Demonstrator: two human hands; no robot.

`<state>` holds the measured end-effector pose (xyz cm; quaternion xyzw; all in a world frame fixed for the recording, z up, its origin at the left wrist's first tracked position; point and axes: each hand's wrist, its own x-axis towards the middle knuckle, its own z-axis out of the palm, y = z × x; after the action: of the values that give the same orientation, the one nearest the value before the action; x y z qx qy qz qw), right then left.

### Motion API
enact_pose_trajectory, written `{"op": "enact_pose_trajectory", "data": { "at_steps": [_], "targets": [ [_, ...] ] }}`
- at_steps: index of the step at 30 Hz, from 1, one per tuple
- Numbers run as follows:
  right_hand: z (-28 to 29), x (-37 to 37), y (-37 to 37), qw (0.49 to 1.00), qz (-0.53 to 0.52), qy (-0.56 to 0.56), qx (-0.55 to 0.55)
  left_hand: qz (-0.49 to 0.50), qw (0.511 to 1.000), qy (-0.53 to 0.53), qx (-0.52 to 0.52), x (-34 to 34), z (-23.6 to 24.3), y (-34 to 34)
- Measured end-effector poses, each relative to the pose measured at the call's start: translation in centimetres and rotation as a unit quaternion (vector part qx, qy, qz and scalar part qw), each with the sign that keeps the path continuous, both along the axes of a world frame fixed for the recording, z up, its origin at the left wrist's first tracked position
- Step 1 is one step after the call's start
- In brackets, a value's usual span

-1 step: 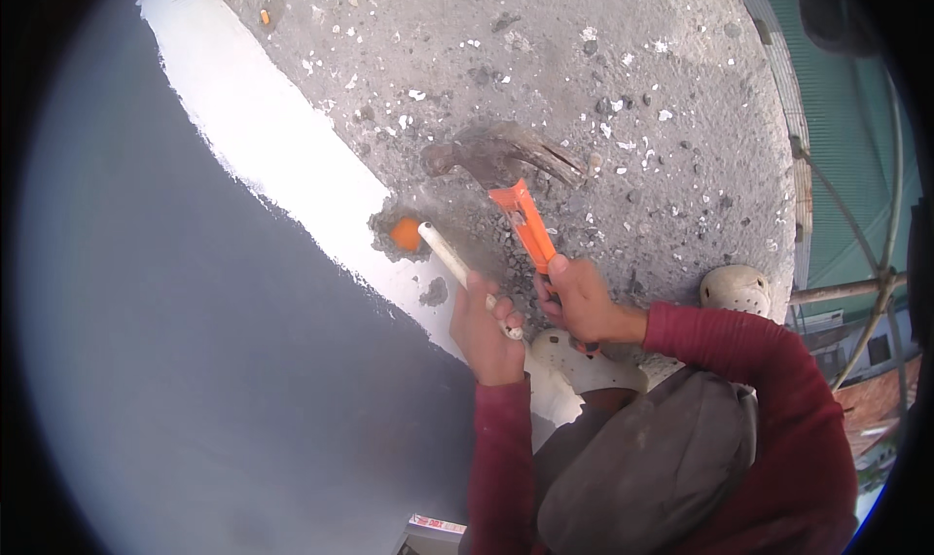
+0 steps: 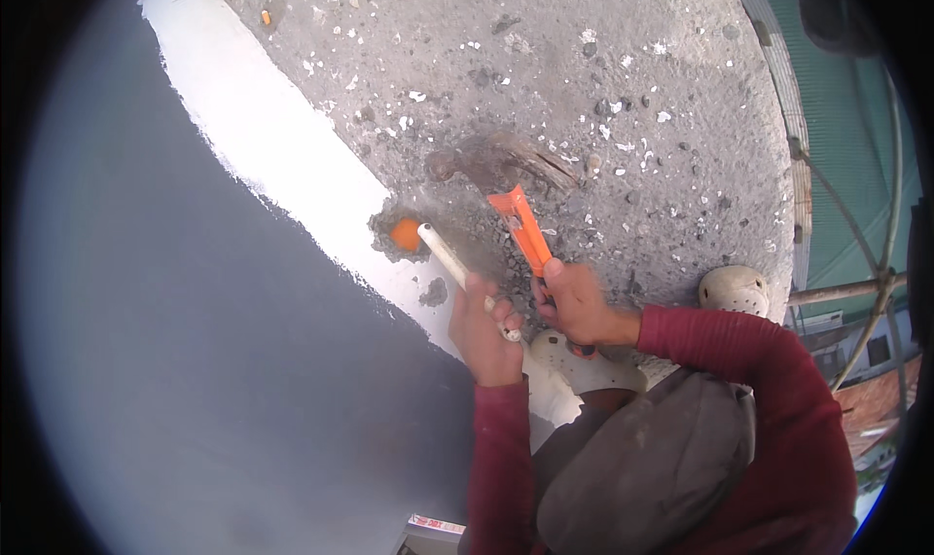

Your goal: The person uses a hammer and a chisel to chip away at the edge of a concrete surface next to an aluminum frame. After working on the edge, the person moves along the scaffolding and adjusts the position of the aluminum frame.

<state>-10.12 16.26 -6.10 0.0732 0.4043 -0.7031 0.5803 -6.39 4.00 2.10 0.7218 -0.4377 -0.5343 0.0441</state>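
Head view: a rough grey cavity [image 2: 382, 226] is broken into the white-painted strip [image 2: 253, 127], with an orange patch [image 2: 405, 234] exposed inside; what is left cannot be told. A white rod [image 2: 448, 256] is gripped by the closed left hand [image 2: 486, 336], its tip beside the patch. An orange-handled metal claw hammer [image 2: 525, 226] is clasped in the right hand [image 2: 581, 302], its blurred head apart from the rod.

Hammer [image 2: 523, 222] in R hand [image 2: 579, 302], tube [image 2: 446, 253] in L hand [image 2: 485, 339], w/ wall [image 2: 272, 360] L of both.
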Motion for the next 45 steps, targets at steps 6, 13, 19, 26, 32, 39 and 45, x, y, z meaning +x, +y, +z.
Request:
{"op": "enact_pose_trajectory", "data": {
  "at_steps": [6,13,19,26,32,39,45],
  "targets": [
    [-0.3,0.8,0.4,0.991,0.075,-0.106,0.039,-0.029,1.000,-0.005,0.004,0.7,0.3,-0.4],
    [-0.5,1.5,0.2,0.980,0.094,-0.174,0.009,-0.049,0.998,-0.031,-0.011,0.9,0.3,-0.7],
    [-1.3,2.5,0.6,0.989,-0.040,-0.141,-0.015,-0.040,0.999,-0.034,-0.007,1.1,0.6,-0.9],
    [-1.6,2.7,0.5,0.998,0.018,-0.057,-0.020,-0.043,0.998,-0.042,-0.013,1.4,0.9,-1.1],
    [-1.5,3.0,-0.1,0.997,0.061,-0.055,-0.004,-0.048,0.998,-0.026,-0.005,1.9,1.2,-1.5],
    [-1.3,1.0,0.9,0.999,-0.021,-0.043,-0.011,-0.130,0.988,-0.068,-0.039,0.9,0.9,-1.0],
    [-0.7,0.2,-0.5,0.998,-0.002,-0.056,0.014,-0.066,0.996,-0.048,-0.038,-0.4,1.2,-1.0]
  ]
}}
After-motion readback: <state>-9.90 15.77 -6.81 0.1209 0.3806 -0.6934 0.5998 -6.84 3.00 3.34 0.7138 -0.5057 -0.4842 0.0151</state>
